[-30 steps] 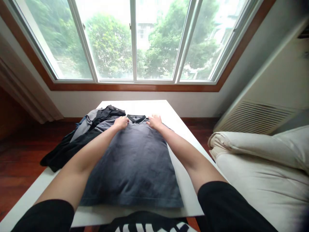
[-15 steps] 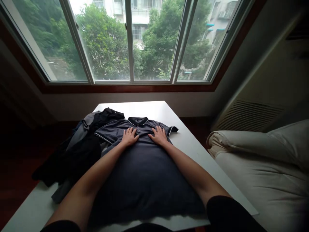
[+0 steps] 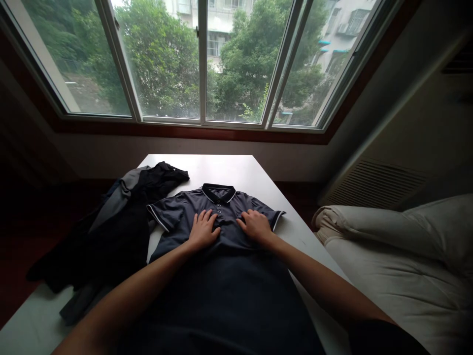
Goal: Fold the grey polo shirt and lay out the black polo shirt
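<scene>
A dark grey polo shirt (image 3: 221, 276) lies face up on the white table (image 3: 221, 167), its black collar (image 3: 219, 191) pointing toward the window and its white-edged sleeves spread to both sides. My left hand (image 3: 204, 228) rests on the left of the chest, beside the buttons, with the fingers spread. On the right of the chest, my right hand (image 3: 255, 225) presses on the fabric, fingers slightly bent and apart. Neither hand grips anything. The shirt's lower part runs toward me, and its hem is out of view.
To the left, a heap of black and grey clothes (image 3: 121, 222) hangs partly over the table's edge. A pale padded sofa (image 3: 399, 256) stands at the right. Beyond the table is a wide window (image 3: 203, 123) with a reddish-brown frame.
The shirt has shifted toward me and slightly right, with both hands still on its chest. The gap between its collar and the table's far edge has widened. The camera view has moved slightly too.
</scene>
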The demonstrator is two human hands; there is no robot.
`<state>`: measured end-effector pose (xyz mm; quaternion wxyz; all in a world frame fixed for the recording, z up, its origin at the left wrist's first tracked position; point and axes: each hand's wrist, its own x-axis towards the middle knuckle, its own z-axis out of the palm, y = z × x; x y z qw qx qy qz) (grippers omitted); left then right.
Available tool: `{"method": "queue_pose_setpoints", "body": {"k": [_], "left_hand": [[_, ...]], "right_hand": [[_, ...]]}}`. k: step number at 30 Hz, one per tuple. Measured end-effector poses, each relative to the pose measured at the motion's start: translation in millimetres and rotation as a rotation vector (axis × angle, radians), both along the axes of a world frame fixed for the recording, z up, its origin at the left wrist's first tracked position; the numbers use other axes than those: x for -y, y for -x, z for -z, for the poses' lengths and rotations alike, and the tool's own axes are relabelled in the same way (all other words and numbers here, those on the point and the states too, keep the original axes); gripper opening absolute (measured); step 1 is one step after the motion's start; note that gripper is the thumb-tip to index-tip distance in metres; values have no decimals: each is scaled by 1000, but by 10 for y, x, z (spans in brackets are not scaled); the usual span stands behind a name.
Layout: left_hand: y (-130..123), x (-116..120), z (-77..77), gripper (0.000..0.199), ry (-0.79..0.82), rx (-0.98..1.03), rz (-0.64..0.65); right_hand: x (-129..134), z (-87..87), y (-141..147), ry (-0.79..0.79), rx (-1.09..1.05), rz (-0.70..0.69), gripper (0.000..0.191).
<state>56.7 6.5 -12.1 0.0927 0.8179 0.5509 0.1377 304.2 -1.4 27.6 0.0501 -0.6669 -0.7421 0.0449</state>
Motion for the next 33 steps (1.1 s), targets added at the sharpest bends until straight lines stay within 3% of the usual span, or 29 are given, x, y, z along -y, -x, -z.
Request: {"method": "queue_pose_setpoints", "body": {"k": [3, 5, 7, 9, 13, 18, 21, 26, 29, 33], "left_hand": [[75, -166, -118, 55, -43, 69, -1], [160, -361, -192, 45, -80, 123, 61], [257, -577, -225, 38, -86, 151, 109], [333, -769, -201, 38, -81, 126, 58], [321, -1023, -25, 63, -20, -30, -111], [161, -1277, 127, 75, 20, -112, -117], [141, -1483, 116, 77, 44, -115, -116], [188, -1849, 37, 84, 114, -103, -239], [223, -2032, -3, 85, 145, -85, -229], [286, -2140, -48, 79, -18, 20, -330]], "right_hand": [[-267, -169, -3, 0, -68, 4, 51], [-430, -191, 51, -21, -101, -24, 49], [-544, -128, 133, -29, -122, -38, 53], [-630, -8, 201, -14, -129, -8, 59], [-870, 234, 164, 64, -84, 71, 69], [-1325, 326, -64, 70, -38, 25, 76], [-1574, 328, -152, 30, -42, 52, 77], [-1860, 392, -222, 21, -71, 15, 75], [-1983, 442, -250, 21, -74, 8, 75], [-2127, 471, -265, 34, -73, 12, 75]]}}
